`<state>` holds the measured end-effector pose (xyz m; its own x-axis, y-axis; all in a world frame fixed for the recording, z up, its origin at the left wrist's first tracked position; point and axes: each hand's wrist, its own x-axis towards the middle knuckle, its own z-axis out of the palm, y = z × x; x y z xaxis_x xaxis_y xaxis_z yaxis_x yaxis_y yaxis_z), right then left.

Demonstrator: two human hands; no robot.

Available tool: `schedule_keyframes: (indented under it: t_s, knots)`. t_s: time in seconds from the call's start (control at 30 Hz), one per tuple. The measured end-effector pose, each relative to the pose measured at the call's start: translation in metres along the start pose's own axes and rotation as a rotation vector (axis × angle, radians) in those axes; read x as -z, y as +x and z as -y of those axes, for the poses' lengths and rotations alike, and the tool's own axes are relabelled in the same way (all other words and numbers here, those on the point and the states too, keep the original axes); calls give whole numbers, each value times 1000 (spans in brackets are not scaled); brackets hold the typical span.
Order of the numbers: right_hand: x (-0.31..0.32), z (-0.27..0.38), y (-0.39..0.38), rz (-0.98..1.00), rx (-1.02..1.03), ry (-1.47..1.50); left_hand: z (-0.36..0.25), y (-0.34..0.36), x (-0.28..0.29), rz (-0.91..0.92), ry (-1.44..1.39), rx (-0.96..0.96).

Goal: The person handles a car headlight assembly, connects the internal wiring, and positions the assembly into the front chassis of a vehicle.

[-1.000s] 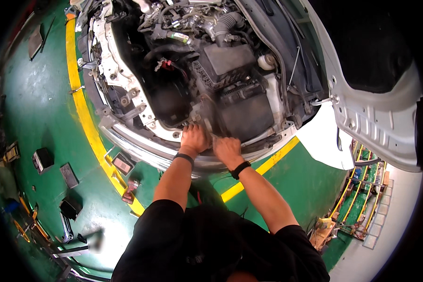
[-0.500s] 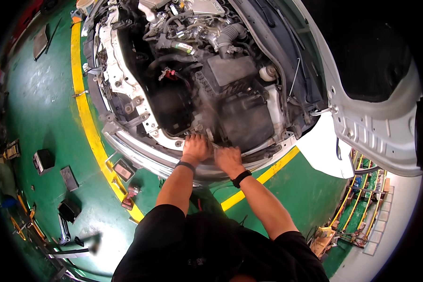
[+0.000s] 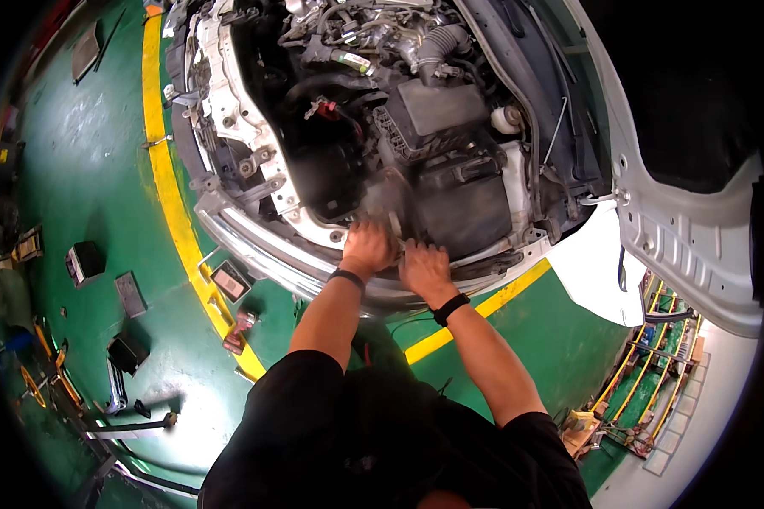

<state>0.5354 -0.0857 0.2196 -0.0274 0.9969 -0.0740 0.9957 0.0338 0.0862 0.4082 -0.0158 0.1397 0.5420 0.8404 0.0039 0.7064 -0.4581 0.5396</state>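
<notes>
I stand at the front corner of a white car whose engine bay (image 3: 475,199) is exposed. My left hand (image 3: 370,247) is bent over the corner, beside the end of the white front panel (image 3: 244,127), fingers curled down. Close beside it on the right, my right hand (image 3: 426,268) has its fingers curled at the same corner, near a dark box-like cover (image 3: 467,216). Both hands appear closed on something small between them, but their fingers hide it. Just beyond the fingers the picture is smeared. A bright metal bumper beam (image 3: 250,254) runs left of my hands.
Behind the dark cover sits a black air filter box (image 3: 441,106). A white door or fender panel (image 3: 598,267) juts out at right. On the green floor lie a red-and-black power tool (image 3: 240,331), a tray (image 3: 230,281) and dark boxes (image 3: 85,263). A rack (image 3: 654,365) stands lower right.
The whole view has shifted, so the car sits farther right and slightly higher in the picture. My hands stay at the same corner, with little visible change in grip.
</notes>
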Motion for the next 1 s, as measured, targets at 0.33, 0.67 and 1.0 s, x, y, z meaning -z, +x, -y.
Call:
schedule_keyframes:
  t_s: [0.33,0.67,1.0]
  knots:
    - [-4,2,-1,-16,-15,-36,3,-3,-6,-137,28,-29]
    - [-4,-2,2,161,-59,42,1,-2,-2,-82,47,-22]
    - [1,-1,5,321,-144,106,1,-1,1,-8,52,-2]
